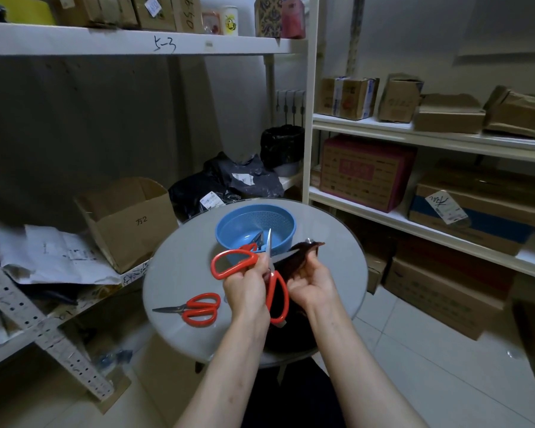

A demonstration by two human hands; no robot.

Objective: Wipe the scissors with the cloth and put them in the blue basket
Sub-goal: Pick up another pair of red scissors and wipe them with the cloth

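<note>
My left hand (pixel 247 288) grips a pair of red-handled scissors (pixel 233 263) by the handles, blades spread open and pointing up over the round table. My right hand (pixel 312 281) holds a dark brown cloth (pixel 300 256) curled around one of the blades. Just beyond the hands stands the blue basket (pixel 278 219), with another pair of red-handled scissors (pixel 255 242) lying in it. A third red-handled pair (pixel 198 308) lies flat on the table to the left of my left hand, blades pointing left.
The round glass table (pixel 179 273) is small, with white shelving close on the left and right holding cardboard boxes (pixel 366 173). An open carton (pixel 130 220) and black bags (pixel 226 180) sit behind the table. Tiled floor lies to the right.
</note>
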